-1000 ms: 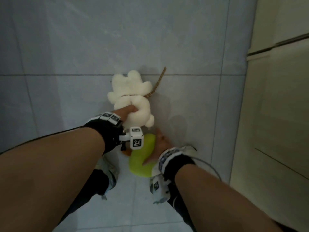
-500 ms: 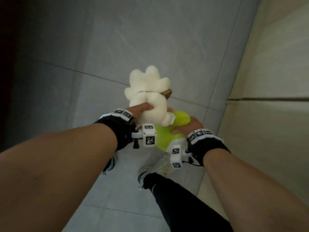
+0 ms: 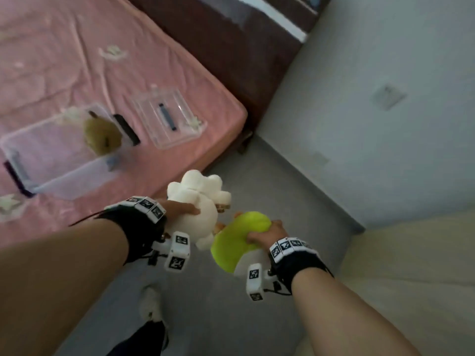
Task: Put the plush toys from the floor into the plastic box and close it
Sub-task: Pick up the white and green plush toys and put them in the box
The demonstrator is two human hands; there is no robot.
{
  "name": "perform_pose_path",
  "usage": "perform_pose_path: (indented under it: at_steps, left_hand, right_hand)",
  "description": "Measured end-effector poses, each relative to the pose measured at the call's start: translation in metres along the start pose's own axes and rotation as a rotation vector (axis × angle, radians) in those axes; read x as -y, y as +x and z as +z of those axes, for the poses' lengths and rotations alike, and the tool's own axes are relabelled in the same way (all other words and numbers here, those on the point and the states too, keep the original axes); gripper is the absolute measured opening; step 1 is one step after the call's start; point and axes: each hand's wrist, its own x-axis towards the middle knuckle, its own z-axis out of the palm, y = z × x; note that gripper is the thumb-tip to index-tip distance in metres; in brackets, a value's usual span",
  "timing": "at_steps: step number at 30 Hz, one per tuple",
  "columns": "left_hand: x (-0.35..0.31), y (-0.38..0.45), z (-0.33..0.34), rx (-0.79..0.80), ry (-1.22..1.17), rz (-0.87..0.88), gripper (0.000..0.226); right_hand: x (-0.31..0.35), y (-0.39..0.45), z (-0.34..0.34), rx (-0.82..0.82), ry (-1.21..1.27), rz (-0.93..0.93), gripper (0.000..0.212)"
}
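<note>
My left hand (image 3: 180,210) grips a white plush toy (image 3: 199,201) held in the air over the floor. Beside it, my right hand (image 3: 267,232) is closed on a lime-green plush toy (image 3: 236,240); the two toys touch. A clear plastic box (image 3: 46,160) stands open on the pink bed at the left, with a brown plush toy (image 3: 102,134) inside its far corner. The box's clear lid (image 3: 168,116) lies flat on the bed to the right of the box.
The pink bed (image 3: 77,60) fills the upper left, with a dark wooden frame (image 3: 231,47) behind it. Grey tiled floor (image 3: 270,176) runs between the bed and a cream cabinet (image 3: 411,265) on the right. My shoe (image 3: 150,304) is below.
Both hands have lifted the white and green toys off the floor. The view has swung from the floor toward the bed, bringing the box and lid into sight.
</note>
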Motion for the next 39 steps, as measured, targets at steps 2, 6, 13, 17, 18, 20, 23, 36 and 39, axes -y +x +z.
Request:
perform_pose_path:
  at_steps: [2,6,13,17,18,20,23,36,39]
  left_hand:
    - [-0.025,-0.020,-0.055,-0.031,-0.033,0.056,0.063]
    - [-0.062,-0.045,-0.147,-0.121,-0.094,0.154,0.068]
    - [-0.079,-0.080,-0.262,-0.298,-0.221,0.211,0.055]
    - [-0.074,-0.096,-0.309,-0.383,-0.309,0.125,0.049]
    - [-0.072,-0.100,-0.322,-0.405,-0.316,0.116,0.047]
    - [-0.067,-0.105,-0.340,-0.469,-0.353,0.110,0.046]
    - [-0.048,-0.106,-0.369,-0.635,-0.316,0.081,0.030]
    - [0.004,-0.051,-0.505,-0.821,-0.022,-0.100,0.069]
    - [0.015,-0.033,-0.531,-0.794,-0.003,-0.135,0.089]
  right_hand:
    - [0.074,-0.009,-0.005,0.000,-0.071,-0.077,0.100]
    - [0.200,-0.007,0.005,0.006,-0.167,-0.266,0.076]
    - [0.368,-0.010,0.053,0.058,-0.302,-0.459,0.117]
    - [0.440,-0.003,0.086,0.192,-0.467,-0.552,0.133]
    - [0.458,-0.002,0.096,0.207,-0.512,-0.580,0.134]
    - [0.483,0.002,0.111,0.215,-0.561,-0.631,0.132]
    - [0.515,0.001,0.140,0.241,-0.618,-0.672,0.127]
    - [0.577,0.002,0.273,0.199,-0.783,-0.541,0.109]
    - [0.571,0.010,0.311,0.189,-0.761,-0.408,0.120]
